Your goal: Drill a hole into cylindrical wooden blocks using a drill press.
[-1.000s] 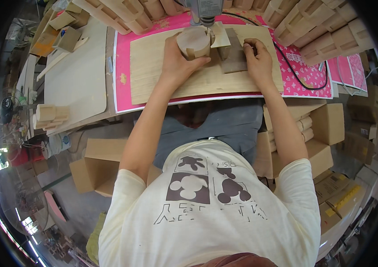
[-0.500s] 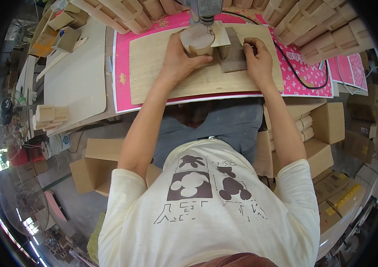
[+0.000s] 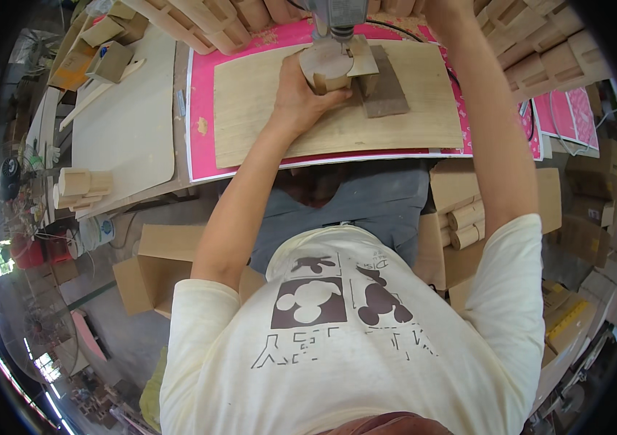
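My left hand (image 3: 298, 96) is wrapped around the left and near sides of a round-topped wooden block (image 3: 327, 61), the thumb across its front. The block stands upright against a small pale wooden stop (image 3: 364, 67) fixed beside a dark flat plate (image 3: 388, 101). Just above the block hangs the grey head of a drill-like machine (image 3: 340, 16), its lower end close to the block's far edge. My right hand (image 3: 447, 16) is stretched far forward at the top edge, near the stacked wooden pieces; its fingers are cut off from view.
A plywood board (image 3: 265, 130) lies under the work on a pink patterned cover (image 3: 202, 148). Shaped wooden pieces (image 3: 548, 54) are stacked at the far side and right. A black cable (image 3: 395, 27) runs behind. Open cardboard boxes (image 3: 167, 243) stand below the table; one at right holds wooden cylinders (image 3: 468, 225).
My right hand has left the dark plate and reached forward and up to the top edge. My left hand stays on the block, which has barely shifted.
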Available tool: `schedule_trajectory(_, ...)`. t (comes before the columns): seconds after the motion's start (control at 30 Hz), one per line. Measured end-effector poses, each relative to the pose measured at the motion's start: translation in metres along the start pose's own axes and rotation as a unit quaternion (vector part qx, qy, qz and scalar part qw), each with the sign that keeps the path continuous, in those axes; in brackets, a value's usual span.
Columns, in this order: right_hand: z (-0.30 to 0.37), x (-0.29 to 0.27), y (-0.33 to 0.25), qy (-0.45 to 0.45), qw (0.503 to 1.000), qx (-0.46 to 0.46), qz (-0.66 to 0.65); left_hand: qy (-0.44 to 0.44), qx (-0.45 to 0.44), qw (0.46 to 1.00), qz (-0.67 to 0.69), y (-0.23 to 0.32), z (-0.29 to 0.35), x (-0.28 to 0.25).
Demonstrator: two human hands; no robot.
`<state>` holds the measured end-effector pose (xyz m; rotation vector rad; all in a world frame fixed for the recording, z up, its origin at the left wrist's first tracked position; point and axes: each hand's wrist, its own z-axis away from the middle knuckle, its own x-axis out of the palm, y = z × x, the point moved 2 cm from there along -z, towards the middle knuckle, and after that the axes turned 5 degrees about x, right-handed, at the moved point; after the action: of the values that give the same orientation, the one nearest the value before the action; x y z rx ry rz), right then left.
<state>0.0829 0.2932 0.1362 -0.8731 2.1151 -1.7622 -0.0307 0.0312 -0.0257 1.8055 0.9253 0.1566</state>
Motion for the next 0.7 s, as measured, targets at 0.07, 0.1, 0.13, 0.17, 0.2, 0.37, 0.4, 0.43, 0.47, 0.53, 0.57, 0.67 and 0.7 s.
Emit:
schedule_trajectory(0.07,-0.014,0.022,-0.029,-0.028,1.0,-0.002,-0.013,-0.012,0.009,1.0,0.01,0.006,-0.002,0.0)
schedule_trajectory(0.1,-0.017,0.032,-0.04,-0.071,0.997,-0.013,0.035,-0.009,0.01,1.0,0.009,0.009,-0.003,-0.001)
schedule_trajectory(0.13,-0.017,0.041,-0.046,-0.113,0.99,-0.023,0.083,-0.014,0.019,1.0,0.016,0.012,-0.004,-0.002)
schedule_trajectory(0.17,-0.015,0.047,-0.048,-0.099,0.993,-0.021,0.065,-0.019,0.027,0.999,0.024,0.015,-0.005,-0.002)
schedule_trajectory(0.2,-0.009,0.049,-0.05,-0.1,0.993,-0.02,0.066,-0.018,0.027,0.999,0.025,0.017,-0.006,-0.003)
schedule_trajectory(0.37,0.053,0.024,-0.067,-0.037,0.971,-0.184,0.15,-0.03,0.033,0.999,0.01,0.016,-0.002,-0.004)
schedule_trajectory(0.4,0.067,0.02,-0.067,-0.036,0.971,-0.182,0.15,-0.038,0.012,0.999,0.017,0.012,0.0,-0.003)
schedule_trajectory(0.43,0.082,0.018,-0.064,-0.027,0.97,-0.192,0.144,-0.022,0.012,1.0,-0.007,0.01,0.001,-0.002)
schedule_trajectory(0.47,0.094,0.017,-0.059,-0.017,0.969,-0.203,0.138,-0.009,0.0,0.999,-0.039,0.006,0.001,-0.001)
schedule_trajectory(0.53,0.118,0.01,-0.046,-0.007,0.96,-0.227,0.161,-0.015,0.003,0.999,-0.039,0.0,0.003,0.0)
schedule_trajectory(0.57,0.127,0.009,-0.038,0.003,0.95,-0.253,0.182,-0.024,-0.006,0.999,-0.047,-0.003,0.004,0.0)
schedule_trajectory(0.67,0.134,0.013,-0.012,0.06,0.927,-0.337,0.156,-0.012,-0.008,0.999,-0.036,-0.007,0.005,0.001)
schedule_trajectory(0.7,0.135,0.013,-0.008,0.079,0.916,-0.364,0.147,-0.012,-0.008,0.999,-0.036,-0.007,0.004,0.0)
